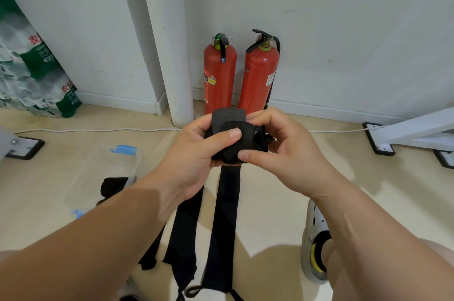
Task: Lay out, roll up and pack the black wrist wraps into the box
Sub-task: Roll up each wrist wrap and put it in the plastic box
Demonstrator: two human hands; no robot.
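One wrap roll (pixel 248 139) between both grips (pixel 194 153) (pixel 282 150)

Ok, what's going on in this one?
A person is rolling up a black wrist wrap in mid-air. The left hand and the right hand both grip the rolled end, and its tail hangs down toward the floor. Other black wraps lie flat on the floor below. The clear box sits to the left with a dark bundle at its near end; whether that is inside is unclear.
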